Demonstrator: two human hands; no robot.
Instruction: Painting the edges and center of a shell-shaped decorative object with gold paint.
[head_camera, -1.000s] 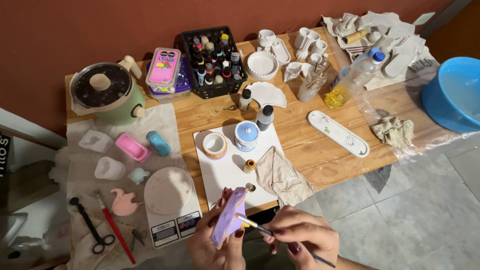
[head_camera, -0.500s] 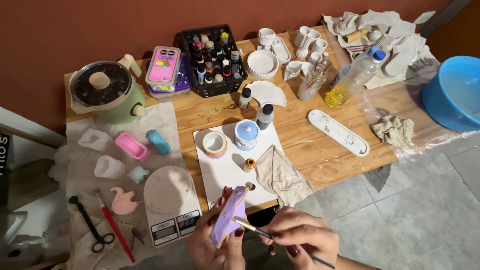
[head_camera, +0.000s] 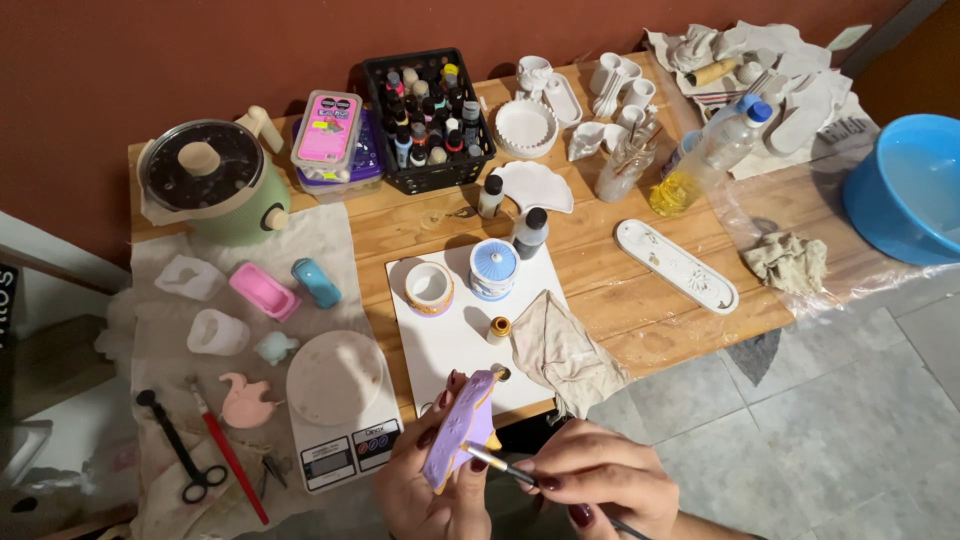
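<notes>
Wooden table (head_camera: 620, 290) | left hand (head_camera: 430, 480) grips purple piece (head_camera: 462, 428) | right hand (head_camera: 590, 475) pinches brush (head_camera: 500, 466), painting edge | next: steady strokes

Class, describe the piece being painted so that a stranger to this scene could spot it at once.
Start at the wooden table and drop to its near edge, below the white board. There the left hand holds up a flat lilac piece, while the right hand touches a brush to it. Nothing else nearby is lilac.

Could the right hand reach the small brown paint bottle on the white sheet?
Probably yes. The small brown paint bottle stands just beyond the right hand with only bare white sheet between, though that hand holds a thin paintbrush.
</notes>
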